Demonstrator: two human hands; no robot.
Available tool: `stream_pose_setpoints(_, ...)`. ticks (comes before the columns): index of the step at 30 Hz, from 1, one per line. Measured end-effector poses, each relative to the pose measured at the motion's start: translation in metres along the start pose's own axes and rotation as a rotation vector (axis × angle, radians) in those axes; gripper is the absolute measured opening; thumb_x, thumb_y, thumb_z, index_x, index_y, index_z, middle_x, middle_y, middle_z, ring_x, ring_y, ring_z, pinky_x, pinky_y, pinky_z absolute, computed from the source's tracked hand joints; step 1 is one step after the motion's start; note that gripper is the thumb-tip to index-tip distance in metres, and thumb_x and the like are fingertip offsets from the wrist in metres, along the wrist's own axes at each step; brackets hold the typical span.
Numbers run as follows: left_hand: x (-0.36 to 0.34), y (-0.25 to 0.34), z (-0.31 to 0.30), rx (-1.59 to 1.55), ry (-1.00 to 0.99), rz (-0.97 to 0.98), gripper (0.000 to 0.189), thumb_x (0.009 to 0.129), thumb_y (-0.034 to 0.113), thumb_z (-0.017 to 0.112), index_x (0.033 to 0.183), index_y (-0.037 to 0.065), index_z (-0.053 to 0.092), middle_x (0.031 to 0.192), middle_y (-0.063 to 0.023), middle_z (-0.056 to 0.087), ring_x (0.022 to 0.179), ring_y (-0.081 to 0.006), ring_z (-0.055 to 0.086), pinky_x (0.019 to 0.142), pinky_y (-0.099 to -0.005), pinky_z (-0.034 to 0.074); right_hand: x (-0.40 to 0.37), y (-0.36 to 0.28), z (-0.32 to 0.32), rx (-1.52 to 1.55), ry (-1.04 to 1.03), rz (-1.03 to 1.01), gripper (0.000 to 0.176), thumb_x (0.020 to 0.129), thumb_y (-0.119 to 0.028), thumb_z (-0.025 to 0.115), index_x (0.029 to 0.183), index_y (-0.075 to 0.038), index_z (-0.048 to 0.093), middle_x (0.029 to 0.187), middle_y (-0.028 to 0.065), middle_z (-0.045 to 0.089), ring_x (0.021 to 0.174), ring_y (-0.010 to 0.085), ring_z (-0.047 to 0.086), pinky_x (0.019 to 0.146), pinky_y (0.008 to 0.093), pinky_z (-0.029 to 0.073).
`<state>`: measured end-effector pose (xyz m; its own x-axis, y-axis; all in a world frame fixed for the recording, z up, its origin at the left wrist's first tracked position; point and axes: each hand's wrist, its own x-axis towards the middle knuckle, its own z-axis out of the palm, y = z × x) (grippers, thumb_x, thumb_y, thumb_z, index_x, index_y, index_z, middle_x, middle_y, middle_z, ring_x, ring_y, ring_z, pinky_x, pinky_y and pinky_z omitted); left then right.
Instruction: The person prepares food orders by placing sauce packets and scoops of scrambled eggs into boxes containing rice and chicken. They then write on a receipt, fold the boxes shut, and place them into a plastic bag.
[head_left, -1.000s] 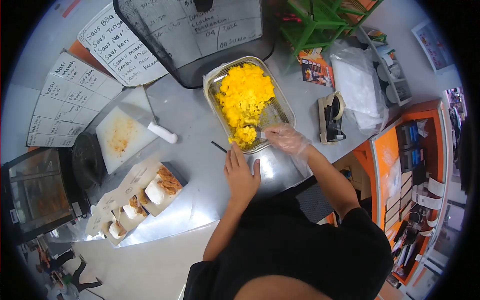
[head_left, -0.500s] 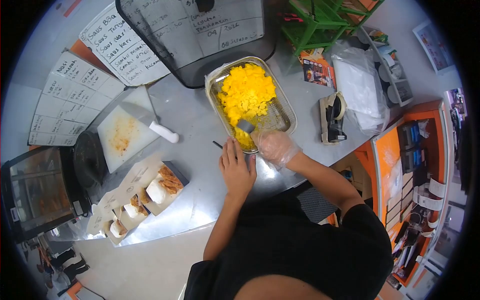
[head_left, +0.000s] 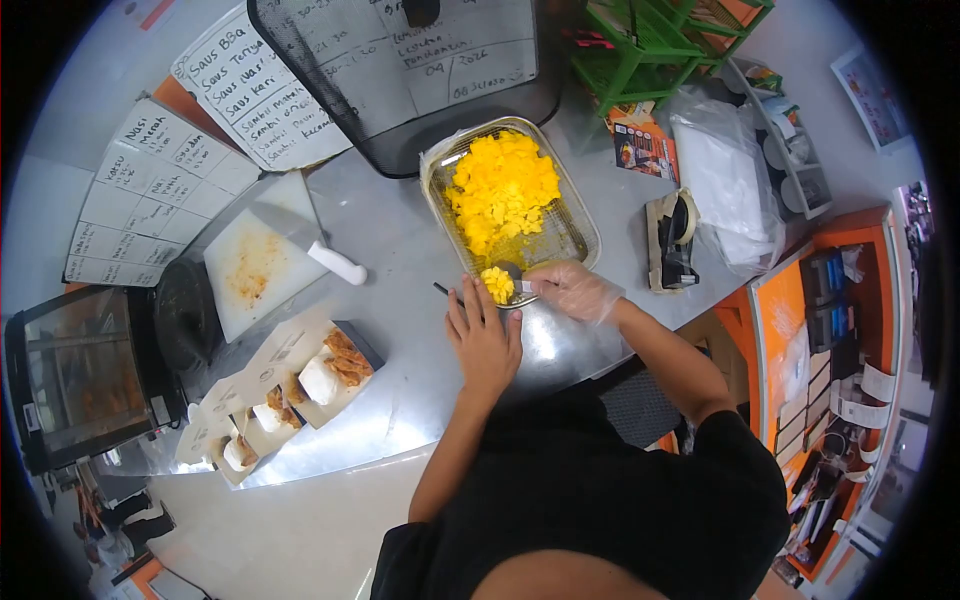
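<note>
The worktop [head_left: 400, 330] bears a metal tray [head_left: 568, 222], scrambled egg [head_left: 503, 185] heaped toward its twelve o'clock. The left hand [head_left: 484, 342], grip spread, lies at seven, apparently steadying it; the gloved right hand [head_left: 572, 291] clamps an egg-laden spoon [head_left: 513, 270] at six.

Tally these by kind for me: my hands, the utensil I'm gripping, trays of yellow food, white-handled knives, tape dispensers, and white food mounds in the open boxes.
Bare left hand: 1
Gloved right hand: 1
Gripped utensil: 1
Tray of yellow food: 1
White-handled knife: 1
Tape dispenser: 1
White food mounds: 3
Total: 9
</note>
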<state>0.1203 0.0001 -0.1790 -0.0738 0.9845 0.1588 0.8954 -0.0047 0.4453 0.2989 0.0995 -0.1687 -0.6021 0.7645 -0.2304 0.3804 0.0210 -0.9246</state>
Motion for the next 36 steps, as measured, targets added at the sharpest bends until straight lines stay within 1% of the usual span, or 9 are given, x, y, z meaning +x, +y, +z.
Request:
stream_pose_setpoints(3, 0.006, 0.003, -0.004, -0.007, 0.007, 0.026, 0.068, 0.097, 0.038, 0.055, 0.147, -0.006, 0.039, 0.157, -0.0240, 0.031, 0.141, -0.0476, 0.028, 0.111, -0.0643, 0.022, 0.001, 0.019, -0.001, 0.155, 0.021, 0.089, 0.023, 0.099, -0.022, 0.056, 0.103, -0.002, 0.064, 0.078, 0.0127, 0.059, 0.076, 0.0185, 0.057, 0.073, 0.0351, 0.048)
stream_pose_setpoints(7, 0.021, 0.012, -0.007, 0.083, -0.024, 0.078, 0.063, 0.099, 0.037, 0.054, 0.145, -0.004, 0.041, 0.157, -0.0266, 0.028, 0.142, -0.0499, 0.023, 0.112, -0.0669, 0.017, -0.009, 0.019, -0.012, 0.134, 0.032, 0.132, 0.024, 0.100, -0.023, 0.056, 0.102, -0.001, 0.065, 0.078, 0.0078, 0.059, 0.077, 0.0153, 0.057, 0.073, 0.0329, 0.049)
stream_pose_setpoints(10, 0.035, 0.018, -0.003, 0.057, -0.011, 0.100, 0.063, 0.099, 0.039, 0.053, 0.145, -0.003, 0.043, 0.157, -0.0255, 0.029, 0.142, -0.0484, 0.025, 0.111, -0.0680, 0.017, -0.021, -0.002, -0.018, 0.269, 0.181, 0.188, 0.022, 0.100, -0.021, 0.056, 0.102, -0.001, 0.066, 0.076, 0.0026, 0.056, 0.069, 0.0128, 0.053, 0.061, 0.0282, 0.046)
stream_pose_setpoints(12, 0.041, 0.020, 0.000, 0.018, 0.002, 0.093, 0.063, 0.099, 0.040, 0.052, 0.145, -0.002, 0.044, 0.157, -0.0241, 0.030, 0.141, -0.0473, 0.026, 0.110, -0.0684, 0.017, -0.024, -0.009, -0.025, 0.703, 0.183, 0.388, 0.020, 0.100, -0.020, 0.057, 0.108, -0.003, 0.065, 0.073, -0.0028, 0.051, 0.061, 0.0073, 0.044, 0.049, 0.0229, 0.035)
stream_pose_setpoints(15, 0.044, 0.013, 0.000, -0.152, 0.063, 0.116, 0.062, 0.099, 0.037, 0.054, 0.144, -0.003, 0.045, 0.156, -0.0238, 0.031, 0.141, -0.0466, 0.028, 0.111, -0.0660, 0.019, -0.027, -0.009, -0.028, 0.795, 0.238, 0.388, 0.026, 0.101, -0.021, 0.060, 0.122, -0.004, 0.060, 0.070, -0.0048, 0.046, 0.059, 0.0036, 0.040, 0.047, 0.0190, 0.029)
stream_pose_setpoints(23, 0.036, -0.017, -0.020, -0.285, 0.243, 0.154, 0.048, 0.091, 0.015, 0.065, 0.135, 0.001, 0.053, 0.141, -0.0223, 0.048, 0.130, -0.0456, 0.042, 0.107, -0.0544, 0.035, -0.035, -0.021, -0.026, 0.808, 0.391, 0.344, 0.026, 0.099, -0.021, 0.062, 0.120, -0.005, 0.061, 0.070, -0.0058, 0.046, 0.059, 0.0030, 0.040, 0.047, 0.0196, 0.031)
stream_pose_setpoints(29, -0.032, -0.057, -0.075, -0.417, 0.304, -0.018, 0.033, 0.088, 0.005, 0.066, 0.120, 0.001, 0.063, 0.131, -0.0162, 0.057, 0.122, -0.0376, 0.052, 0.104, -0.0471, 0.042, -0.032, -0.055, 0.002, 0.732, 0.374, 0.270, 0.027, 0.099, -0.020, 0.062, 0.120, -0.003, 0.062, 0.071, -0.0055, 0.049, 0.060, 0.0028, 0.041, 0.050, 0.0198, 0.031)
stream_pose_setpoints(33, -0.088, -0.126, -0.123, -0.128, 0.592, -0.218, 0.027, 0.084, -0.001, 0.065, 0.110, 0.002, 0.066, 0.107, -0.0154, 0.068, 0.102, -0.0349, 0.063, 0.091, -0.0458, 0.048, -0.020, -0.085, 0.049, 0.641, 0.299, 0.341, 0.027, 0.100, -0.019, 0.061, 0.122, -0.002, 0.062, 0.071, -0.0050, 0.048, 0.057, 0.0032, 0.039, 0.049, 0.0193, 0.030)
stream_pose_setpoints(36, -0.116, -0.178, -0.161, 0.015, 0.710, -0.458, 0.017, 0.089, 0.000, 0.064, 0.106, 0.002, 0.067, 0.104, -0.0148, 0.068, 0.100, -0.0335, 0.062, 0.085, -0.0412, 0.050, -0.001, -0.106, 0.104, 0.594, 0.059, 0.317, 0.029, 0.101, -0.022, 0.061, 0.122, -0.003, 0.064, 0.073, -0.0044, 0.050, 0.058, 0.0035, 0.043, 0.049, 0.0187, 0.033)
